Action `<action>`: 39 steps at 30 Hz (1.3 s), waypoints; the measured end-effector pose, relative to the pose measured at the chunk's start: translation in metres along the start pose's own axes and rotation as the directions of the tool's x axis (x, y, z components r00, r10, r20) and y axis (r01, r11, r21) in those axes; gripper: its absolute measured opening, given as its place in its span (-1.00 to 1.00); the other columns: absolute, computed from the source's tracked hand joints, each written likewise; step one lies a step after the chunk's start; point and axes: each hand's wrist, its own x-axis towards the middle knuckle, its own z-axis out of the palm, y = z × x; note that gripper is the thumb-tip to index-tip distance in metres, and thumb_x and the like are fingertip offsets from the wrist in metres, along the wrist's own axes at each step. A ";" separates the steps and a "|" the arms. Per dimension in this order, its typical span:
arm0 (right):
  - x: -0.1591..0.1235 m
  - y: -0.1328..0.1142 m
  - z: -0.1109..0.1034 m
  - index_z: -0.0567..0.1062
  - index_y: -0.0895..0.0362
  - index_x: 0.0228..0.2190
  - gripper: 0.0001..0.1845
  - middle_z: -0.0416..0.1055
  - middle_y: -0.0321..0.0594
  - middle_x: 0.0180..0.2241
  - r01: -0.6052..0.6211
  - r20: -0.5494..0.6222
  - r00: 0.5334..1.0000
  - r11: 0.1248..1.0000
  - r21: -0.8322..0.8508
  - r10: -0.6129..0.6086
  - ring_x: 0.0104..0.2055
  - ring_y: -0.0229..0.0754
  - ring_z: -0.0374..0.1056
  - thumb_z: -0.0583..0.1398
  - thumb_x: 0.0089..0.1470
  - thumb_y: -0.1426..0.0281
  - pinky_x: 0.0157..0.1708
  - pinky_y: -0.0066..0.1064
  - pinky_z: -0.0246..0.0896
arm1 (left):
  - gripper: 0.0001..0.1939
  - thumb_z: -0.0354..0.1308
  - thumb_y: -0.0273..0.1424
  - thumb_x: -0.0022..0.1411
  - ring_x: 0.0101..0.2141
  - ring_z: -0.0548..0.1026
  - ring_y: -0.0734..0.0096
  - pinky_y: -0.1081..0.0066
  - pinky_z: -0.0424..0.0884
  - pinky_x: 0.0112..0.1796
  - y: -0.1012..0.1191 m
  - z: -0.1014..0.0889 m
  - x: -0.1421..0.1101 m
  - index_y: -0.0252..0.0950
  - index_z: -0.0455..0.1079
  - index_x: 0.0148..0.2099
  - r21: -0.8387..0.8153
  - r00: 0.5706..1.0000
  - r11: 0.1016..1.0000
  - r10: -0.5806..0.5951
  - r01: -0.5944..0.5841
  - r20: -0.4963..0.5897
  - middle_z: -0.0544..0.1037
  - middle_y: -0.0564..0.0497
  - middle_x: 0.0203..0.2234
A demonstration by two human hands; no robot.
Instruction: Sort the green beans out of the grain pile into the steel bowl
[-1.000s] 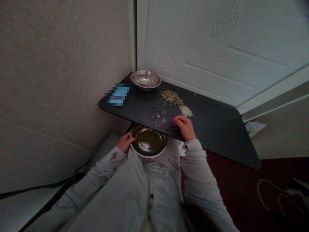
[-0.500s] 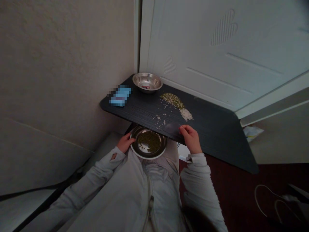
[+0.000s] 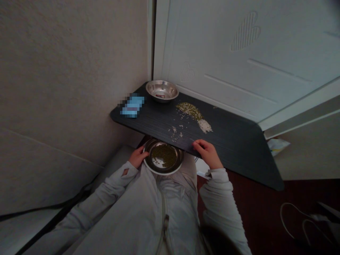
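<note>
My left hand (image 3: 138,157) is closed on the left rim of a metal bowl (image 3: 162,171) on my lap. Small green beans (image 3: 166,154), which look like mung beans, lie in that bowl. At the table's near edge, my right hand (image 3: 208,153) pinches a thin translucent piece (image 3: 193,140), seen almost edge-on and hard to make out. Beyond it on the dark table (image 3: 239,148) is a mixed heap of green beans and white grains (image 3: 190,110). A pile of white grains (image 3: 204,125) adjoins the heap, and loose white grains (image 3: 174,131) are scattered nearer me.
A second metal bowl (image 3: 162,86) with a red label inside stands at the table's back left. Left of it lies a blurred-out blue item (image 3: 132,106). A white door (image 3: 212,46) borders the far side, a wall (image 3: 74,71) the left. White cables (image 3: 289,212) trail on the floor.
My right hand has shifted slightly left, and the translucent piece has turned from showing its broad oval face to a thin line. My left hand and the bowl stay put.
</note>
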 end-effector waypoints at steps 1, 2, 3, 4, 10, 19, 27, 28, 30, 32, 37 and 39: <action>0.000 0.001 0.000 0.36 0.15 -0.59 -0.74 0.28 -0.32 -0.61 -0.001 0.004 1.000 1.000 0.009 0.001 -0.52 -0.32 0.16 0.03 -0.12 0.23 -0.48 -0.50 0.02 | -0.62 0.02 -0.35 -0.21 -0.39 0.40 0.33 0.41 0.28 -0.33 0.000 0.000 0.000 -0.38 0.35 -0.26 -0.010 1.000 1.000 0.000 0.000 0.005 0.49 0.07 -0.47; 0.000 0.001 0.000 0.36 0.16 -0.59 -0.74 0.28 -0.32 -0.60 -0.005 0.004 1.000 1.000 0.023 0.004 -0.52 -0.32 0.16 0.04 -0.12 0.23 -0.48 -0.50 0.02 | -0.62 0.02 -0.35 -0.20 -0.39 0.40 0.33 0.41 0.28 -0.33 -0.001 0.001 0.000 -0.38 0.35 -0.26 -0.021 1.000 1.000 -0.002 0.003 0.008 0.49 0.07 -0.47; 0.000 0.001 0.000 0.37 0.16 -0.59 -0.75 0.28 -0.32 -0.60 -0.008 -0.002 1.000 0.999 0.046 0.009 -0.52 -0.32 0.16 0.04 -0.13 0.23 -0.47 -0.51 0.03 | -0.62 0.02 -0.35 -0.20 -0.39 0.40 0.33 0.40 0.29 -0.34 -0.002 0.001 0.001 -0.38 0.34 -0.26 -0.029 1.000 1.000 -0.006 0.007 0.010 0.49 0.06 -0.46; 0.000 0.001 0.000 0.37 0.16 -0.58 -0.75 0.28 -0.32 -0.60 -0.013 -0.017 1.000 0.997 0.073 0.014 -0.51 -0.33 0.16 0.05 -0.14 0.24 -0.47 -0.51 0.03 | -0.62 0.03 -0.35 -0.20 -0.39 0.40 0.33 0.40 0.29 -0.34 -0.003 0.001 0.002 -0.39 0.34 -0.26 -0.033 1.000 0.999 -0.008 0.008 0.008 0.49 0.06 -0.46; 0.007 0.003 -0.001 0.39 0.19 -0.46 -0.70 0.30 -0.30 -0.54 -0.066 -0.385 0.913 0.979 0.194 0.137 -0.48 -0.33 0.16 0.03 -0.14 0.22 -0.45 -0.51 0.05 | -0.64 0.05 -0.32 -0.18 -0.39 0.40 0.31 0.37 0.27 -0.31 -0.012 -0.002 0.006 -0.38 0.35 -0.27 -0.004 0.999 0.999 0.033 -0.033 0.014 0.49 0.04 -0.47; 0.045 0.013 0.001 0.41 0.21 -0.44 -0.66 0.33 -0.21 -0.49 -0.058 -0.515 0.857 0.995 -0.085 0.005 -0.46 -0.29 0.19 -0.01 -0.09 0.23 -0.40 -0.44 0.09 | -0.61 0.05 -0.33 -0.18 -0.33 0.40 0.28 0.38 0.28 -0.30 -0.006 -0.003 0.004 -0.39 0.34 -0.24 -0.031 0.999 0.999 0.033 -0.032 0.028 0.48 -0.01 -0.37; 0.050 0.011 0.003 0.41 0.15 -0.39 -0.67 0.29 -0.19 -0.46 -0.067 -0.477 0.872 0.940 -0.335 -0.107 -0.41 -0.26 0.19 -0.06 -0.04 0.26 -0.36 -0.41 0.10 | -0.63 0.05 -0.33 -0.19 -0.38 0.40 0.31 0.37 0.28 -0.32 -0.003 -0.002 0.003 -0.39 0.33 -0.27 -0.062 1.000 0.998 0.016 -0.014 0.027 0.48 0.02 -0.44; 0.049 0.010 0.004 0.41 0.15 -0.38 -0.67 0.29 -0.19 -0.45 -0.071 -0.467 0.878 0.933 -0.354 -0.110 -0.41 -0.26 0.19 -0.07 -0.03 0.26 -0.35 -0.41 0.10 | -0.64 0.05 -0.33 -0.19 -0.38 0.40 0.31 0.37 0.28 -0.31 -0.003 -0.002 0.003 -0.38 0.34 -0.28 -0.054 0.999 0.998 0.023 -0.021 0.023 0.48 0.03 -0.45; 0.048 0.008 0.005 0.40 0.13 -0.37 -0.67 0.30 -0.18 -0.43 -0.076 -0.447 0.887 0.920 -0.386 -0.114 -0.38 -0.25 0.20 -0.07 -0.02 0.26 -0.34 -0.41 0.10 | -0.65 0.05 -0.33 -0.19 -0.38 0.40 0.31 0.36 0.27 -0.30 -0.004 -0.003 0.003 -0.38 0.34 -0.29 -0.036 0.999 0.999 0.032 -0.032 0.017 0.49 0.03 -0.46; 0.047 0.007 0.005 0.40 0.13 -0.35 -0.66 0.31 -0.17 -0.40 -0.073 -0.430 0.895 0.911 -0.406 -0.120 -0.35 -0.24 0.20 -0.08 -0.02 0.26 -0.33 -0.40 0.10 | -0.65 0.04 -0.33 -0.19 -0.38 0.40 0.31 0.37 0.27 -0.30 -0.006 -0.003 0.004 -0.38 0.35 -0.29 -0.023 0.999 0.999 0.037 -0.037 0.015 0.49 0.02 -0.45; 0.045 0.005 0.007 0.40 0.12 -0.34 -0.67 0.31 -0.16 -0.38 -0.019 -0.358 0.921 0.902 -0.431 -0.151 -0.32 -0.23 0.21 -0.07 -0.01 0.26 -0.33 -0.42 0.10 | -0.66 0.06 -0.33 -0.20 -0.36 0.40 0.30 0.38 0.27 -0.31 -0.003 -0.003 0.003 -0.38 0.36 -0.31 -0.007 1.000 1.000 0.022 -0.022 0.013 0.49 0.02 -0.44; 0.044 0.004 0.008 0.40 0.11 -0.34 -0.68 0.31 -0.18 -0.38 0.022 -0.313 0.933 0.899 -0.438 -0.175 -0.34 -0.24 0.22 -0.07 -0.01 0.26 -0.33 -0.43 0.11 | -0.66 0.06 -0.33 -0.20 -0.36 0.40 0.29 0.38 0.27 -0.31 -0.001 -0.003 0.002 -0.38 0.35 -0.31 -0.006 1.000 1.000 0.012 -0.012 0.004 0.49 0.02 -0.45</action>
